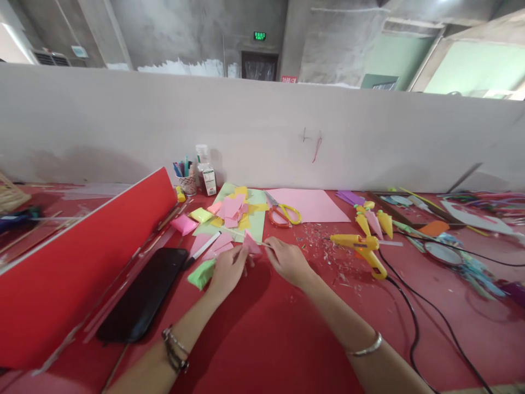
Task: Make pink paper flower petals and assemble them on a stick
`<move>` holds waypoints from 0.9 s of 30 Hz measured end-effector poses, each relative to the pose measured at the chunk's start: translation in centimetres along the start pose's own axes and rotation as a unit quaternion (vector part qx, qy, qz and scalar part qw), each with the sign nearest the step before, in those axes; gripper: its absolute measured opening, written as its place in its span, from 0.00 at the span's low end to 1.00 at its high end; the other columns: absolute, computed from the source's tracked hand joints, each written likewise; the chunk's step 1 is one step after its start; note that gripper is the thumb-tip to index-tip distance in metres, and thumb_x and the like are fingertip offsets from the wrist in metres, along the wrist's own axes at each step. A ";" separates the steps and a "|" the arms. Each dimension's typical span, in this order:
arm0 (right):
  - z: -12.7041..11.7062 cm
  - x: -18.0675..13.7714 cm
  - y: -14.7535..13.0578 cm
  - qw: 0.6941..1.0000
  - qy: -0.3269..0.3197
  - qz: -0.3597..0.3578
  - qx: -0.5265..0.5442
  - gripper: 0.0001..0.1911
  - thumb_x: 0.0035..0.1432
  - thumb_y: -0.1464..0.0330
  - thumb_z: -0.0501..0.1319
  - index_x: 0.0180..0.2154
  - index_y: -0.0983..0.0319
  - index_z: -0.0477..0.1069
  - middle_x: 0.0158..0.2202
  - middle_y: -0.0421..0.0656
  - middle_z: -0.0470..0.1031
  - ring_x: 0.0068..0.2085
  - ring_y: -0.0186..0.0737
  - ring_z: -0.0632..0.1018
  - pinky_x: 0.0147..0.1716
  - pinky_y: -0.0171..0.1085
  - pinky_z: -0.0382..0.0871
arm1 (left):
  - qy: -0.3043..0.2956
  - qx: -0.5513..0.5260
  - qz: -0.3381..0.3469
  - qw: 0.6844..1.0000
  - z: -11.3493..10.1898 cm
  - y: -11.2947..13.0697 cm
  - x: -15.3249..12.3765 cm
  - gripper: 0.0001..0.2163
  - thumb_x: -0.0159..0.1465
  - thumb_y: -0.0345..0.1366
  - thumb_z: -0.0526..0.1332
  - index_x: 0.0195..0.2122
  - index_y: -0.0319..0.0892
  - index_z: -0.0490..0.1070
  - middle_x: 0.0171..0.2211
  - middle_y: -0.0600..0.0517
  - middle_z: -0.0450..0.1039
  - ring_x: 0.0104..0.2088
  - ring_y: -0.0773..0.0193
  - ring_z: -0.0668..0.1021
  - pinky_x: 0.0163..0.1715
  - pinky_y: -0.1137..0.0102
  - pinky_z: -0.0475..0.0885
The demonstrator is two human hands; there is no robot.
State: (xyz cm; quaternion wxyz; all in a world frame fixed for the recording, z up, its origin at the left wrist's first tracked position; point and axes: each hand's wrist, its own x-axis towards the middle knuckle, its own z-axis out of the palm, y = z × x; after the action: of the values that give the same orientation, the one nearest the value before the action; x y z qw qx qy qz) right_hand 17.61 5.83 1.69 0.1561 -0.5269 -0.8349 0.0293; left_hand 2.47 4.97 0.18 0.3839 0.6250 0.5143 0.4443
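My left hand (228, 269) is closed, its fingertips pinching a small folded piece of pink paper (251, 244) just above the red table. Close by on the right, my right hand (287, 261) is also closed, gripping a thin pale stick (263, 244) that points toward the paper. Whether the stick touches the paper I cannot tell. Left of my left hand lie a green packet (202, 273) and a black-and-white marker (204, 248). Beyond both hands, pink and yellow paper pieces (233, 210) are heaped on a light green sheet (257, 226). Scissors (284, 212) with red and yellow handles rest beside it.
On the right, a yellow hot glue gun (363, 249) trails a black cable, with small paper cones (374, 221) behind it. A black phone (143, 295) and a red board (90, 262) occupy the left. A pen cup (188, 183) stands by the white partition (254, 131).
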 end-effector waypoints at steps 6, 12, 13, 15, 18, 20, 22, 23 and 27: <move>0.2 0.1 0.1 0.999 0.029 0.018 -0.029 0.12 0.60 0.71 0.43 0.39 0.64 0.63 0.32 0.45 0.72 0.31 0.38 0.73 0.24 0.32 0.53 | 0.025 -0.071 -0.038 0.996 -0.3 0.0 0.4 0.14 0.51 0.44 0.48 0.18 0.40 0.62 0.15 0.53 0.68 0.12 0.70 0.66 0.14 0.75 0.62; 0.4 0.0 0.2 0.998 0.008 -0.041 -0.036 0.12 0.59 0.73 0.44 0.38 0.64 0.65 0.34 0.45 0.70 0.33 0.37 0.71 0.29 0.33 0.58 | 0.010 -0.095 -0.032 0.995 0.0 0.6 0.2 0.13 0.49 0.43 0.49 0.16 0.40 0.62 0.15 0.53 0.67 0.13 0.70 0.66 0.14 0.75 0.62; 0.3 0.0 0.2 0.998 0.006 -0.043 -0.037 0.13 0.59 0.73 0.44 0.38 0.65 0.65 0.34 0.46 0.70 0.32 0.37 0.71 0.29 0.33 0.58 | 0.008 -0.096 -0.028 0.995 0.1 0.6 0.2 0.13 0.49 0.43 0.50 0.16 0.40 0.62 0.15 0.53 0.67 0.14 0.70 0.67 0.14 0.75 0.62; 0.2 -0.1 0.4 0.998 0.003 -0.048 -0.040 0.13 0.59 0.74 0.44 0.39 0.65 0.66 0.34 0.46 0.70 0.33 0.37 0.71 0.28 0.32 0.59 | 0.004 -0.099 -0.016 0.995 0.2 0.7 0.2 0.12 0.49 0.43 0.51 0.17 0.40 0.63 0.16 0.54 0.68 0.14 0.71 0.67 0.15 0.75 0.63; 0.0 -0.2 0.5 0.997 -0.003 -0.066 -0.043 0.13 0.58 0.75 0.45 0.41 0.64 0.65 0.33 0.45 0.70 0.34 0.36 0.71 0.29 0.31 0.60 | 0.002 -0.098 0.000 0.995 0.4 0.7 0.2 0.12 0.48 0.43 0.52 0.17 0.40 0.65 0.15 0.54 0.68 0.14 0.70 0.67 0.16 0.74 0.63; 0.1 -0.2 0.6 0.996 -0.008 -0.083 -0.044 0.13 0.58 0.75 0.46 0.41 0.64 0.65 0.32 0.44 0.70 0.34 0.35 0.71 0.30 0.31 0.61 | 0.003 -0.094 0.005 0.996 0.4 0.6 0.1 0.12 0.49 0.43 0.53 0.16 0.40 0.65 0.14 0.54 0.68 0.13 0.70 0.68 0.17 0.74 0.63; 0.2 -0.2 0.6 0.994 -0.013 -0.100 -0.042 0.13 0.58 0.74 0.45 0.39 0.63 0.66 0.31 0.44 0.69 0.33 0.35 0.71 0.31 0.31 0.61 | 0.004 -0.090 0.004 0.996 0.5 0.6 0.1 0.14 0.50 0.44 0.53 0.15 0.40 0.65 0.12 0.54 0.67 0.14 0.68 0.69 0.18 0.73 0.64; 0.2 -0.1 0.6 0.993 -0.015 -0.107 -0.040 0.13 0.58 0.74 0.45 0.38 0.63 0.66 0.31 0.44 0.69 0.33 0.35 0.70 0.31 0.32 0.61 | 0.005 -0.089 0.002 0.996 0.5 0.5 0.0 0.14 0.51 0.44 0.53 0.15 0.40 0.65 0.12 0.54 0.67 0.14 0.67 0.70 0.18 0.73 0.65; 0.1 -0.2 0.4 0.993 -0.017 -0.115 -0.035 0.13 0.57 0.75 0.44 0.37 0.65 0.66 0.31 0.45 0.69 0.33 0.36 0.70 0.31 0.33 0.60 | 0.015 -0.088 -0.004 0.996 0.6 0.5 -0.1 0.16 0.52 0.47 0.53 0.15 0.41 0.65 0.13 0.53 0.69 0.16 0.65 0.72 0.21 0.72 0.66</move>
State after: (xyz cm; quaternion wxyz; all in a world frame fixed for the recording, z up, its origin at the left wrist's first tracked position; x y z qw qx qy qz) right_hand 18.03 5.88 1.46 0.1257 -0.4318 -0.8931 -0.0089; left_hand 3.16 4.81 0.48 0.4315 0.5801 0.4819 0.4951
